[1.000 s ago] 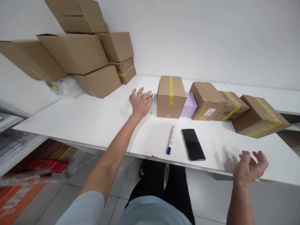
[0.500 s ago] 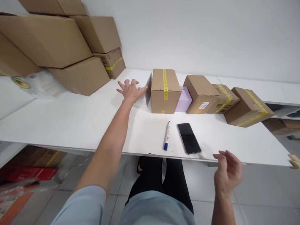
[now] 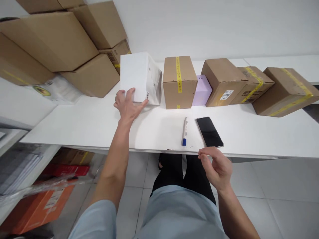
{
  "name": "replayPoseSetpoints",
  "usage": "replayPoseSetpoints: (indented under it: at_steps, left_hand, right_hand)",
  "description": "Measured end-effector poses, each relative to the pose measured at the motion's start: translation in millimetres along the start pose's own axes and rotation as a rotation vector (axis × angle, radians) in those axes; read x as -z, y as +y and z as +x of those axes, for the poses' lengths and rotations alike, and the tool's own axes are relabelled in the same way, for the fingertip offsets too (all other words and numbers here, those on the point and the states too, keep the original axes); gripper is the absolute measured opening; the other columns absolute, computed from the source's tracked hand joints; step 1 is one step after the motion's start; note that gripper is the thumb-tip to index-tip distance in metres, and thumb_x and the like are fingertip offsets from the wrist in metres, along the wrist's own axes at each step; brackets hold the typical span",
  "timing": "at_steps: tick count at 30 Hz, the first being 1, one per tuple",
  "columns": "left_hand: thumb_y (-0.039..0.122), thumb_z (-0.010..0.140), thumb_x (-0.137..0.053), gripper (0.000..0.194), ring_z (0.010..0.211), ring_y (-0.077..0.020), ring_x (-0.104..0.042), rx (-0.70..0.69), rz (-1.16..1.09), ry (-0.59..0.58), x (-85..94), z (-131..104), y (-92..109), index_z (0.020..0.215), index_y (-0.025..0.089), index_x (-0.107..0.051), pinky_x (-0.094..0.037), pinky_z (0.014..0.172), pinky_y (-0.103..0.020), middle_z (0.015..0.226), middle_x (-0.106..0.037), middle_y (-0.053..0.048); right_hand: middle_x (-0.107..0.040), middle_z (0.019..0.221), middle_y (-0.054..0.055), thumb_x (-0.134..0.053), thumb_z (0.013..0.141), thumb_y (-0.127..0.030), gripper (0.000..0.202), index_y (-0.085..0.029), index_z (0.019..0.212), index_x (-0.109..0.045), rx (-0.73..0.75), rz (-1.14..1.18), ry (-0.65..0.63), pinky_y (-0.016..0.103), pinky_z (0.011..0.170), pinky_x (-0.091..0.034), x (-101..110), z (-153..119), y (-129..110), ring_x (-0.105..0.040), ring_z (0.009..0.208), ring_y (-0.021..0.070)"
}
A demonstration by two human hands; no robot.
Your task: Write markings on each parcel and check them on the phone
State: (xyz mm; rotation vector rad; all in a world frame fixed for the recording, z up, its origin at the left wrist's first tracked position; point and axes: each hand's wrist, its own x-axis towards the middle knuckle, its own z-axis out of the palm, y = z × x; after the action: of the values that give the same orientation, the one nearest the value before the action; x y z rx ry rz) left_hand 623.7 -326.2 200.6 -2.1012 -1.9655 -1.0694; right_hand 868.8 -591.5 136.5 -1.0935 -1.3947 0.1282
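Note:
A white box (image 3: 134, 73) with a barcode and small print on its right side is at the left end of a row of boxes on the white table (image 3: 159, 129). My left hand (image 3: 128, 106) grips its lower near edge, with the thumb at the barcode corner and the fingers spread over the front. Whether the box's underside touches the table is hard to see. Over the table's front edge hovers my right hand (image 3: 218, 167), its fingers curled in against the thumb and nothing visible in them. Just beyond it lies a black phone (image 3: 209, 132).
A marker (image 3: 185, 131) with a blue cap lies left of the phone. Right of the white box stand a taped carton (image 3: 179, 94), a lilac box (image 3: 202, 90) and several more cartons. Stacked cartons (image 3: 54, 43) fill the back left. Below is an orange box (image 3: 42, 209).
The white box has turned and come up toward me, showing a large white face. My left hand has shifted from its top to its near edge. My right hand has moved left toward the phone.

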Motion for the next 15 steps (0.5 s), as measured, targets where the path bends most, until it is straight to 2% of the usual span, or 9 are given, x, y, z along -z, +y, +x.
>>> replayPoseSetpoints:
  at_steps: [5,9,12,15]
  left_hand:
    - [0.046,0.067,-0.083,0.103,0.151,-0.0448,-0.023,0.051,-0.088,0.001,1.6,-33,-25,0.154,0.027,-0.031,-0.028,0.114,-0.068,0.164,-0.017,-0.021]
    - [0.046,0.063,-0.085,0.113,0.152,-0.0441,-0.023,0.055,-0.133,0.021,4.1,-56,-32,0.157,0.027,-0.024,-0.03,0.113,-0.07,0.165,-0.013,-0.023]
    - [0.05,0.063,-0.085,0.114,0.151,-0.0467,-0.024,0.025,-0.145,0.027,15.0,-71,-30,0.157,0.027,-0.025,-0.031,0.112,-0.072,0.166,-0.013,-0.022]
    - [0.055,0.062,-0.085,0.116,0.15,-0.0488,-0.025,0.031,-0.129,0.0,32.3,-86,-25,0.157,0.029,-0.025,-0.031,0.11,-0.074,0.167,-0.012,-0.021]
  right_hand:
    - [-0.069,0.076,-0.001,-0.059,0.091,-0.013,0.01,-0.021,0.093,-0.066,-0.038,-0.091,-0.036,0.024,0.06,-0.053,-16,4,15,-0.067,0.067,0.0117]
    - [-0.067,0.081,0.001,-0.058,0.094,-0.019,0.008,-0.02,0.098,-0.065,-0.066,-0.185,-0.107,0.023,0.06,-0.052,-34,7,33,-0.062,0.063,0.0097]
    - [-0.066,0.106,0.01,-0.053,0.096,-0.02,0.022,-0.018,0.114,-0.064,-0.1,-0.445,-0.272,0.025,0.058,-0.05,-45,10,47,-0.065,0.072,0.0125]
    - [-0.061,0.12,0.015,-0.048,0.092,-0.01,0.042,-0.022,0.13,-0.061,-0.14,-0.759,-0.502,0.027,0.063,-0.048,-50,17,59,-0.066,0.087,0.0196]
